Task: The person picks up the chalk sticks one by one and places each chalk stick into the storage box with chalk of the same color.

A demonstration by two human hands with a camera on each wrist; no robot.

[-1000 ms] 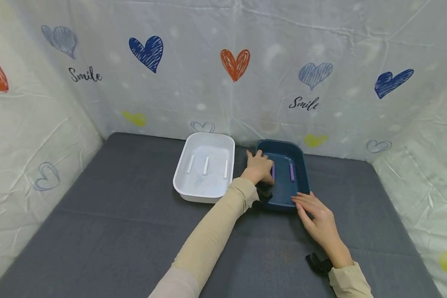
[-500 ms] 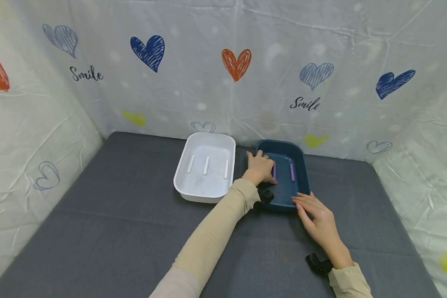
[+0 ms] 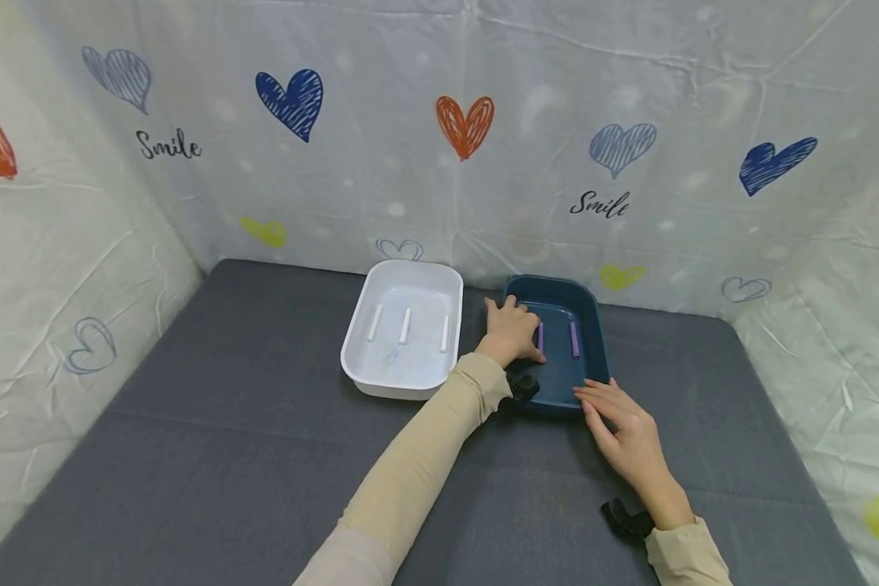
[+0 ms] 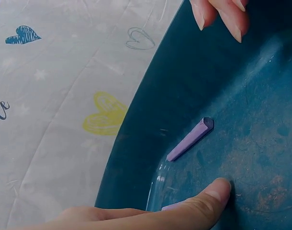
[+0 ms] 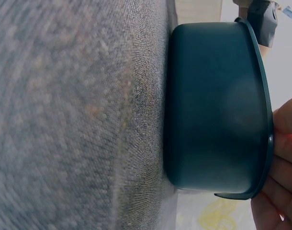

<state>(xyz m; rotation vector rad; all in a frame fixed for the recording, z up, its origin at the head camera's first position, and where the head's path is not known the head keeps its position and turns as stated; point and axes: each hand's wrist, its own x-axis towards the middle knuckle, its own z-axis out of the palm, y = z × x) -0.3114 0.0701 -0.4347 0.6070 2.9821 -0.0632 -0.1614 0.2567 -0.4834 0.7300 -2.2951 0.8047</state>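
Observation:
A dark blue bin (image 3: 557, 395) holds purple chalk sticks. One purple chalk stick (image 3: 575, 339) lies near its right wall; another (image 3: 540, 335) is partly covered by my left hand (image 3: 511, 332). That hand reaches over the bin's left side with its fingers spread. In the left wrist view my left thumb (image 4: 203, 203) extends straight past the half-hidden chalk, and the other chalk stick (image 4: 190, 140) lies untouched. My right hand (image 3: 623, 431) is at the bin's front right corner. Its fairly straight fingers (image 5: 285, 148) touch the rim (image 5: 268, 120).
To the left stands a white bin (image 3: 391, 370) with three white chalk sticks (image 3: 405, 325) lying apart on its floor. Both bins sit on a dark grey cloth-covered table (image 3: 227, 456). A pale curtain (image 3: 381, 171) printed with hearts hangs behind them.
My left thumb has stretched slightly to the right beside the chalk, and that chalk's visible part has shifted a touch right. My right hand and both bins look unmoved.

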